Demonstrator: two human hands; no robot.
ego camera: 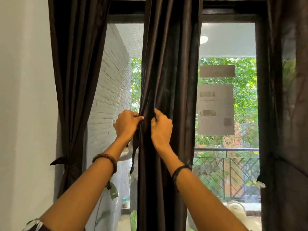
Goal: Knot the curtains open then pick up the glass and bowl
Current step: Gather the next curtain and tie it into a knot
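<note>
I see a tall window [228, 100] with a dark frame, and three dark brown curtains of smooth, slightly shiny cloth in long folds. The middle curtain [168, 80] hangs straight down the centre. The left curtain [75, 80] is tied back by the white wall [25, 97]; the right curtain [286, 114] is cut off at the edge. My left hand [127, 125] and right hand [160, 129] each hold a closed grip, pinching folds of the middle curtain. A thin strip of cloth [134, 155] hangs under the left hand. I cannot find the glass or bowl here.
</note>
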